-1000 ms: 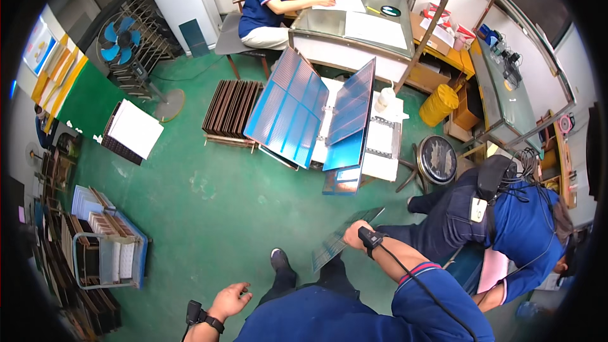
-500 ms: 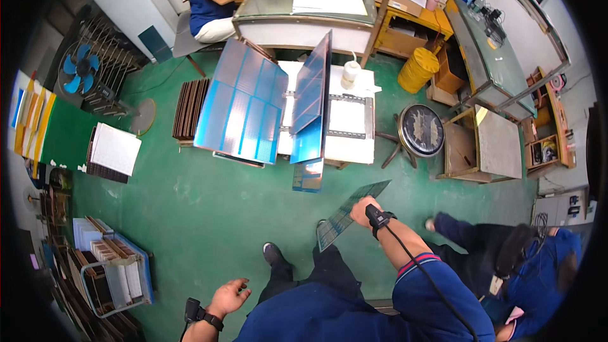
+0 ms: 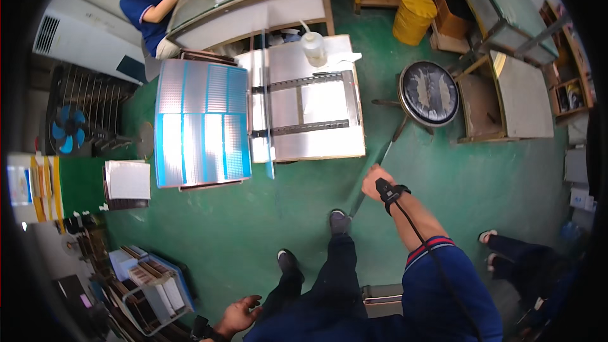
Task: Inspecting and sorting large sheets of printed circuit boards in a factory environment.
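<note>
My right hand [image 3: 377, 182], low in front of me and right of the work table, is closed on a thin circuit board panel [image 3: 359, 197]. That panel hangs nearly edge-on, a dark narrow strip reaching above and below my fist. My left hand [image 3: 239, 314] hangs by my left leg with its fingers apart and nothing in it. Left of the table stands a large panel [image 3: 202, 120] with a blue-bordered grid of rectangles. A thin upright sheet [image 3: 266, 101], seen edge-on, crosses the white-topped work table [image 3: 316, 142].
A white bottle [image 3: 313, 49] and slotted metal rails [image 3: 316, 128] sit on the table. A round stool [image 3: 430, 94] stands to the right, and a blue fan [image 3: 68, 130] at the left. A cart [image 3: 158, 291] with boards stands lower left. One person [image 3: 149, 6] sits at the desk; another [image 3: 525, 266] is lower right.
My view has shifted, bringing the work table and stool closer. The panel in my right hand has turned from showing its face to nearly edge-on. The person at right is farther off.
</note>
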Demonstrator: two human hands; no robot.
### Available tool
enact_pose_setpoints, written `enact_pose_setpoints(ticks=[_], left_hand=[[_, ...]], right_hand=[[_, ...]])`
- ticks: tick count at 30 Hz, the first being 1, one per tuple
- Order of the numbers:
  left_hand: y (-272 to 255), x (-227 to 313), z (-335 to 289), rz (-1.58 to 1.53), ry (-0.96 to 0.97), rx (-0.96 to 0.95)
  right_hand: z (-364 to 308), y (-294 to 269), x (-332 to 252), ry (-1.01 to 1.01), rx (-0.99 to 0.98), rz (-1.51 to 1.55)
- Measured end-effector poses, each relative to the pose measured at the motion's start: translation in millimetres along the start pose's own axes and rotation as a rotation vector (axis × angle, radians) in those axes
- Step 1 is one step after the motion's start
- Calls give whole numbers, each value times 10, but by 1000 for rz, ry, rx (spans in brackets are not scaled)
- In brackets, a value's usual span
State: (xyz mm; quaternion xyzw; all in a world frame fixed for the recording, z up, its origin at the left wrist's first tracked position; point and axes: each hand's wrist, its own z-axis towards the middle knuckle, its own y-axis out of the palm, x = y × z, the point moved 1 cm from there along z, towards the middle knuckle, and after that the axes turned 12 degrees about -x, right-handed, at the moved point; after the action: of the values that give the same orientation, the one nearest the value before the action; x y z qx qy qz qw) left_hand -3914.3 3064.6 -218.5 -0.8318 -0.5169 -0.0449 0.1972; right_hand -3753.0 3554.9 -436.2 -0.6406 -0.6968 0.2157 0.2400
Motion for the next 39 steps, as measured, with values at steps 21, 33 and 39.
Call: enact_pose_setpoints(ticks=[21, 33, 39], left_hand=[[-1795, 2090, 1920, -390, 234, 468], [-1989, 1970, 1870, -671, 98, 325], [-2034, 1761, 1995, -289, 204, 452]], right_hand=[[159, 546, -51, 228, 740, 496], [397, 748, -537, 355, 492, 2124], [450, 816, -599, 257, 447, 2062]])
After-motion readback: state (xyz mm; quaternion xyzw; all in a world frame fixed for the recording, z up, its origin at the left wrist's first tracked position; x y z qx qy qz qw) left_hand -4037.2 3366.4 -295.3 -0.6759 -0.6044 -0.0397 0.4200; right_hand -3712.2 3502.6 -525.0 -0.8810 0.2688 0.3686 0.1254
